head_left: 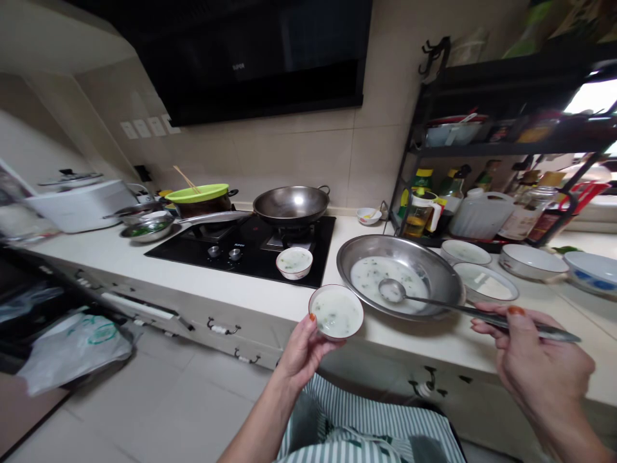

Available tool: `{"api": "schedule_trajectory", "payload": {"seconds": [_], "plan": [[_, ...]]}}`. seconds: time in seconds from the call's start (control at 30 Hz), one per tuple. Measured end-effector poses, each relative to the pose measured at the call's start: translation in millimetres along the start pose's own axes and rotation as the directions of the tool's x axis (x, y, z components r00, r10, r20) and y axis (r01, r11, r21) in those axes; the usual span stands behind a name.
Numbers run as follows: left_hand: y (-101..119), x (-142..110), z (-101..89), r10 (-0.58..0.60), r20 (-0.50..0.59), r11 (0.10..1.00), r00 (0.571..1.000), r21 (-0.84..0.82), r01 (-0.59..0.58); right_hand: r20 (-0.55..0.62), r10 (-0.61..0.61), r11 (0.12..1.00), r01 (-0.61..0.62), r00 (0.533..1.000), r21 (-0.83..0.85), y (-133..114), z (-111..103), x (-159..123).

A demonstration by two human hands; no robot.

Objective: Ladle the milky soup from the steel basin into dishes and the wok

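Observation:
My left hand [308, 350] holds up a small red-rimmed bowl [337, 311], filled with a white soup flecked with green, just off the counter's front edge. My right hand [540, 357] is closed around the handle of a metal ladle [393, 290]. The ladle's head lies in the same kind of soup [371, 273] inside a wide steel basin [448, 276], which stands on the counter right of the stove. Another small bowl of soup [294, 262] sits on the front right corner of the black stove.
A wok [292, 204] and a pot topped by a green basin [197, 193] stand on the stove [202, 247]. At right are several bowls [533, 262] and a black rack [414, 151] with bottles. A plastic bag [80, 350] hangs at lower left.

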State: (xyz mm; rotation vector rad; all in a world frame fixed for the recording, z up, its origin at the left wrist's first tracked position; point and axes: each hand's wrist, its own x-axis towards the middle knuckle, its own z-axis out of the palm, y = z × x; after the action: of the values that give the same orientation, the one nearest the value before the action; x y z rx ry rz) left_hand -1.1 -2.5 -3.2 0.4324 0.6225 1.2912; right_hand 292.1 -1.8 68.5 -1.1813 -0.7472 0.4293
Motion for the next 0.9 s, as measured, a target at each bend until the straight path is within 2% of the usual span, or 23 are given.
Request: {"api": "schedule_trajectory", "payload": {"seconds": [0.47, 0.63, 0.9], "plan": [[-0.4, 0.1, -0.5, -0.002, 0.003, 1.000, 1.000, 0.010, 0.001, -0.001, 0.001, 1.000, -0.001, 1.000, -0.012, -5.0, 2.5, -0.6], [0.0, 0.2, 0.1, -0.001, 0.005, 1.000, 1.000, 0.009, 0.001, -0.009, -0.040, 0.998, 0.040, 0.999, 0.054, -6.1, 5.4, 3.4], [1.4, -0.6, 2.2, 0.004, -0.004, 1.000, 1.000, 0.014, -0.004, 0.044, -0.072, 0.977, 0.062, 0.996, 0.204, -40.6, 27.5, -8.7]]}}
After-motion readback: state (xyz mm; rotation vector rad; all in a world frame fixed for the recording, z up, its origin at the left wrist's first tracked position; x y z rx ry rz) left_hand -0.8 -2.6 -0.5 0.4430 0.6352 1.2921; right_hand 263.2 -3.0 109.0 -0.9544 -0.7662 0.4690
